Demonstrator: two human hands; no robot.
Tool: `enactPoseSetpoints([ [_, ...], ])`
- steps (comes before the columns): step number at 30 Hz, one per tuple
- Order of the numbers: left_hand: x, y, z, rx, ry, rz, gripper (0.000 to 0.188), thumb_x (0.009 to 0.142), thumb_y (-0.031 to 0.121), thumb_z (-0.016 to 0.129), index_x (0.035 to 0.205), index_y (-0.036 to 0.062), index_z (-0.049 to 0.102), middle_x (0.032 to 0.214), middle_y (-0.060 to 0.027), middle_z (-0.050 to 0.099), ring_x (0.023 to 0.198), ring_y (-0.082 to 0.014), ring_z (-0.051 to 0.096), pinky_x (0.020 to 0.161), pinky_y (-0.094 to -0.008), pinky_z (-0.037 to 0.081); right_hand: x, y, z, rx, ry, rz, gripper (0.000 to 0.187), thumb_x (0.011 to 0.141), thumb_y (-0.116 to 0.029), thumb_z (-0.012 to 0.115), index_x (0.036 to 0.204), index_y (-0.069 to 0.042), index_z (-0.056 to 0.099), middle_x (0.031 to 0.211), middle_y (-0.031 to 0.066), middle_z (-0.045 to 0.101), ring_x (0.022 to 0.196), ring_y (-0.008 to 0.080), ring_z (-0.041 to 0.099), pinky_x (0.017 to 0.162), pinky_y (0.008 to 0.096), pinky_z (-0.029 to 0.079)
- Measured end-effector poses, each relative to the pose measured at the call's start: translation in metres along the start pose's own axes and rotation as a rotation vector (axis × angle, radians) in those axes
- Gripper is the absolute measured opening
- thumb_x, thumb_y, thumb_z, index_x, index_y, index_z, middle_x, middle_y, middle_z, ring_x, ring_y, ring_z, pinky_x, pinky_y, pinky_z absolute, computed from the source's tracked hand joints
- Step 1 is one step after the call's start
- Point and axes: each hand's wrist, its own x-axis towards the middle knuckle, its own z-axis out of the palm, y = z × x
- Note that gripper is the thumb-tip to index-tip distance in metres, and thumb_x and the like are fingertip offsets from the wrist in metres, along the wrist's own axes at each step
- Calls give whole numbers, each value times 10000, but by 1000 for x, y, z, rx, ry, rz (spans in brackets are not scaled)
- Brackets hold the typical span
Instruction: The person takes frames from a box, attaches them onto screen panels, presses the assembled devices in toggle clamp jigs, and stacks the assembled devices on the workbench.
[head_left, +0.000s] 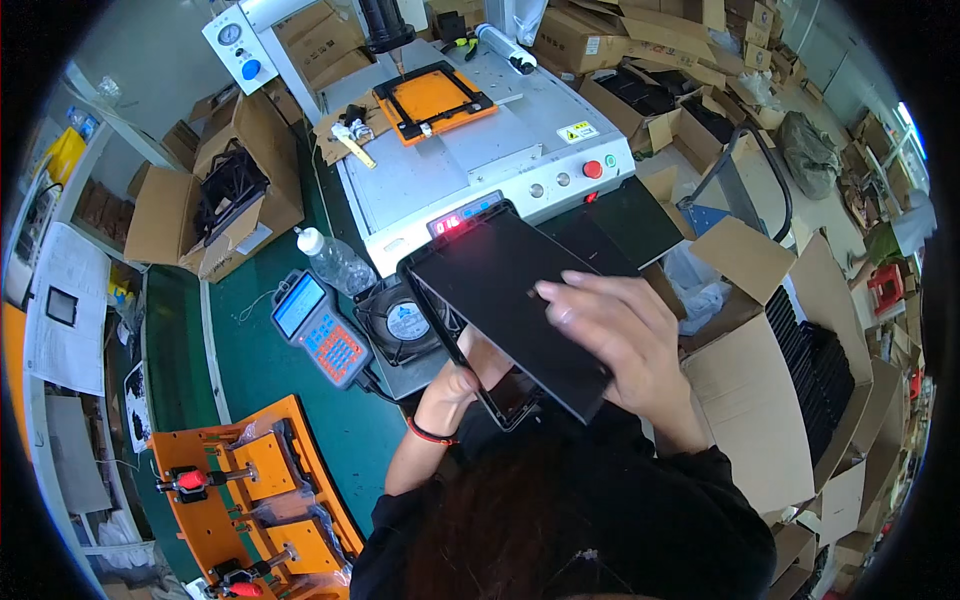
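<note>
My left hand (452,392) grips a black rectangular frame (508,410) by its lower left side. Over that frame lies a thin flat black panel (505,290), set askew so that part of the frame's inside shows at the lower left. My right hand (625,335) holds the panel near its right edge, fingers spread across its upper face and thumb hidden below. Just beyond the frame stands a white benchtop machine (420,195) with a lit red display. Under its nozzle an orange fixture (437,98) carries another black frame.
To the left on the green bench are a handheld keypad controller (325,330), a fan (405,322) and a clear bottle (338,262). Nearer stands an orange clamp fixture (262,490). Open cartons (755,420) of black parts flank the right; another carton (270,175) sits far left.
</note>
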Motion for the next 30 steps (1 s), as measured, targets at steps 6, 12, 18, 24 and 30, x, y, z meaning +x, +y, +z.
enactPoseSetpoints([
  [6,15,-16,7,-62,74,328,1195,601,840,569,1488,145,170,1490,-202,241,1356,-386,273,1124,-536,214,9,-7,1,181,-468,-84,887,706,-729,525,1383,-162,439,1405,112,429,1319,343,359,1082,568,203],
  [12,13,-23,-7,-136,-120,328,1283,506,843,605,1447,53,236,1465,-164,310,1332,-318,350,1103,-464,305,-9,-16,10,-17,-418,-35,801,745,-751,427,1295,-184,555,1397,76,460,1291,339,407,1079,577,212],
  [18,19,2,28,-46,-132,165,1349,466,686,798,1476,67,153,1477,-243,248,1308,-378,355,1096,-488,305,-17,-12,14,-30,-299,-51,788,764,-774,373,1236,-188,611,1331,66,533,1234,328,478,1042,540,257],
  [24,-1,-10,23,169,207,172,1285,497,642,815,1470,78,194,1478,-188,286,1331,-351,347,1102,-503,303,-26,10,5,157,-310,-87,747,778,-703,480,1242,-129,597,1338,105,517,1240,357,465,1060,557,261],
  [30,7,-15,52,-52,126,518,1305,542,808,647,1467,33,150,1473,-208,259,1325,-370,342,1111,-531,273,-41,37,2,464,63,-176,578,835,-575,552,1161,-102,618,1099,82,643,1087,296,581,1048,551,288],
])
